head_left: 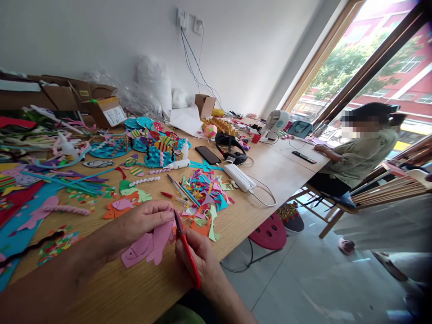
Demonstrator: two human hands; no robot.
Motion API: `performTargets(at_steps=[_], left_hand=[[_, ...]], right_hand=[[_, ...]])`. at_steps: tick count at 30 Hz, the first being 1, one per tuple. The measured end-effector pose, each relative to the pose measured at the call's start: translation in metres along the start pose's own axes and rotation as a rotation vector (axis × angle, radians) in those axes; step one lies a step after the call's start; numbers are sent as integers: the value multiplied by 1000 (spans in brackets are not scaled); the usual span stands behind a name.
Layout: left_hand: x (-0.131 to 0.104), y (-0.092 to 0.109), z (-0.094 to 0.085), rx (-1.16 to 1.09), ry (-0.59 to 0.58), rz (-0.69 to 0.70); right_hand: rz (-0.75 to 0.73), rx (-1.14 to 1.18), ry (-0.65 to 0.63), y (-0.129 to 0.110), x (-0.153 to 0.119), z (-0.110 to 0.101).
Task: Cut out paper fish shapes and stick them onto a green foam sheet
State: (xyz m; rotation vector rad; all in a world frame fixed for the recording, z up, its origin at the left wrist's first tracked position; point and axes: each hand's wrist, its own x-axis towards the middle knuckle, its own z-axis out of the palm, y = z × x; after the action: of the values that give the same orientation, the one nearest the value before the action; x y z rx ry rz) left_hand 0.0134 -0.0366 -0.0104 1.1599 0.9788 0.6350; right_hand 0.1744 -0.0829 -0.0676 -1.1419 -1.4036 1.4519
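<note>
Pinched in my left hand [148, 220] is a sheet of pink craft foam [158, 243], hanging below my fingers with a fish outline drawn on it. My right hand [199, 254] is closed round red-handled scissors [185, 252]. Their dark blades point up and meet the foam's upper edge by my left fingertips. Orange scraps [199, 226] and a pale green offcut [213, 225] lie just beyond my right hand. Behind my left hand, cut foam fish in orange [113, 210] and green [143, 194] rest on the table.
A heap of coloured foam scraps [205, 186] covers the table's middle, with pens [175, 186] beside it. Farther back are a black phone [207, 155], a white power strip [239, 177] and blue decorated pieces [157, 155]. At the right, another person [364, 148] sits near a red stool [269, 231].
</note>
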Motion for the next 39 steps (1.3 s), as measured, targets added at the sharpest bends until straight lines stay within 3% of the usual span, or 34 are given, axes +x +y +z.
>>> performTargets(at_steps=[6,17,23,30,39], left_hand=[[2,0,-2,128,22,-5],[2,-1,-3,185,-40,25],[3,-3,-2,195,-11,64],[1,-4,-3,149,24,3],[4,-5,-2,71,-16,-57]], right_hand=[[-10,-18,3,0,-1,-1],[8,-11,10,-5,-2,-2],[5,5,2,-4,-3,-1],[19,44,-34,-5,-4,-3],[42,72,-60,-5,-5,-4]])
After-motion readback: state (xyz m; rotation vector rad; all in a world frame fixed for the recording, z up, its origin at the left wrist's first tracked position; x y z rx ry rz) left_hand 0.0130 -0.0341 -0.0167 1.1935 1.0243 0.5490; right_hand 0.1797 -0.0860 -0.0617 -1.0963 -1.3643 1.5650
